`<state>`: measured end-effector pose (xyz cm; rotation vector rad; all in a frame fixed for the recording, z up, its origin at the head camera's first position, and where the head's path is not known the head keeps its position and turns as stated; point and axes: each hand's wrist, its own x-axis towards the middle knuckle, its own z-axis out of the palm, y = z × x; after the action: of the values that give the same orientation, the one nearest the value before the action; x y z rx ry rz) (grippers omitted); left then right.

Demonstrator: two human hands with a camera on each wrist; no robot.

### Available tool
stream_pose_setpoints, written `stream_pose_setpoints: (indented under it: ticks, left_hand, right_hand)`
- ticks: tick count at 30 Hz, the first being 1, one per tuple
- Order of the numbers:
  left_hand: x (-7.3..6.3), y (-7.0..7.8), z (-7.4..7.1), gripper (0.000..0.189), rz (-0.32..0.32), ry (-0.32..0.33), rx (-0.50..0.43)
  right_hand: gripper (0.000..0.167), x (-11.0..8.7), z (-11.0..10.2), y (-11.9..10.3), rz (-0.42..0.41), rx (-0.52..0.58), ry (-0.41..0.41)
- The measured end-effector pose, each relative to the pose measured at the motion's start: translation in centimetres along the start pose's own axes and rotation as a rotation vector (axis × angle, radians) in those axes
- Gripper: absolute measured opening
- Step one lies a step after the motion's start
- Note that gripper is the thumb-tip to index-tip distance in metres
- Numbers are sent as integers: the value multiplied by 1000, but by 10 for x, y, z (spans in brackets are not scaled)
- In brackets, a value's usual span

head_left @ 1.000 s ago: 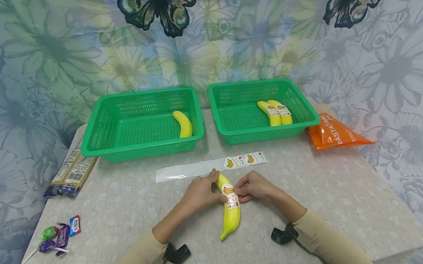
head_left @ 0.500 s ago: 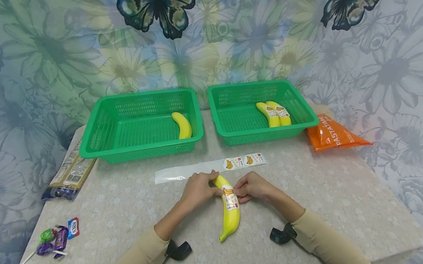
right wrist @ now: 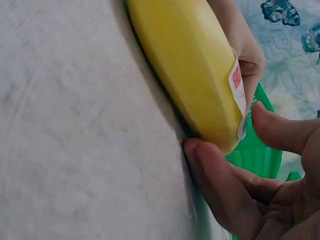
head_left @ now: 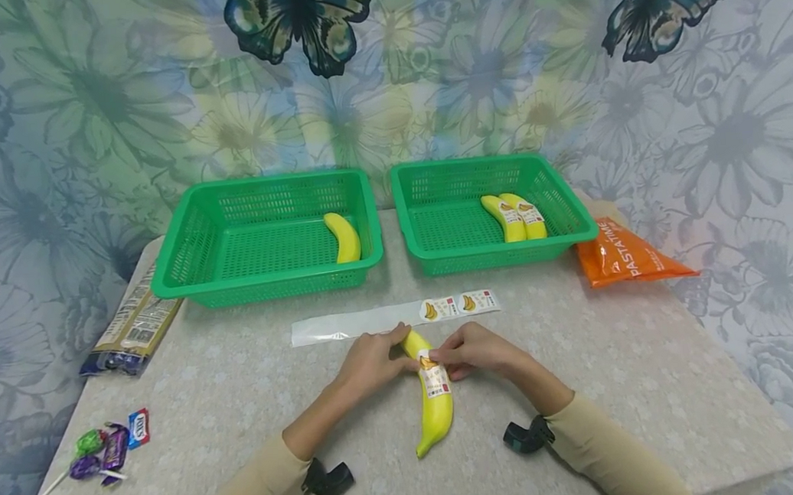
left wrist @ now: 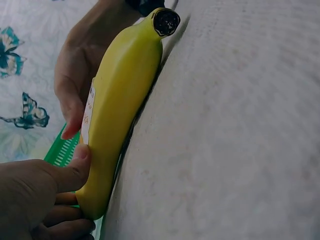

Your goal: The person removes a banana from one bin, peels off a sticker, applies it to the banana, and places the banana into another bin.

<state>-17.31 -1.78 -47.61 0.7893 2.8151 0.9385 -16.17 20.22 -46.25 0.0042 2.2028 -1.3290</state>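
The banana [head_left: 438, 419] lies on the table [head_left: 606, 386] in front of the person, its black-tipped end toward them, with a white label [head_left: 436, 380] along its upper side. The left hand [head_left: 370, 364] pinches the far end, thumb on top beside the label and fingers against the side near the table. The right hand [head_left: 476, 349] is on the other side with its thumb and fingers parted; one finger touches the banana low down by the table, and the thumb tip is at the label, though I cannot tell whether it presses.

Just beyond the hands is a pale strip [head_left: 354, 326] with two stickers [head_left: 478, 301] at its right end. Behind it stand two green baskets: the left basket [head_left: 268, 285] holds a plain banana [head_left: 346, 243] near its right wall, the right basket [head_left: 501, 256] two labelled bananas [head_left: 514, 231] side by side. An orange bag [head_left: 632, 255] sits beside the right basket, a long packet [head_left: 129, 327] beside the left one. Sweets [head_left: 114, 450] lie near the table's left edge. A butterfly-patterned cloth [head_left: 482, 96] hangs behind.
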Motion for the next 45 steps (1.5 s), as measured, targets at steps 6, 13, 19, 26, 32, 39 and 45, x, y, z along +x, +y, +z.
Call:
stream_pose_setpoints:
  ticks: [6,13,19,26,32,39,45]
  left_hand:
    - [2,-4,-5,71,34,-73,-16]
    - [30,-5,-25,73,82,-84,-31]
    - [75,11,-39,93,110,-81,-86]
    - [121,25,-41,97,-52,7,-132]
    - [147,29,-34,104,-124,26,-105]
    - [158,26,-29,119,-165,37,-91]
    - [162,25,-24,127,-164,55,-152]
  right_hand:
    - [35,1,3,-6,33,-48,64]
    - [37,3,2,-6,31,6,67]
    - [36,4,2,-5,28,35,61]
    - [36,3,7,-6,39,33,58]
    - [36,2,12,-4,17,-11,49]
    - [37,1,16,-3,-27,-14,44]
    - [37,-1,16,-4,-33,4,58]
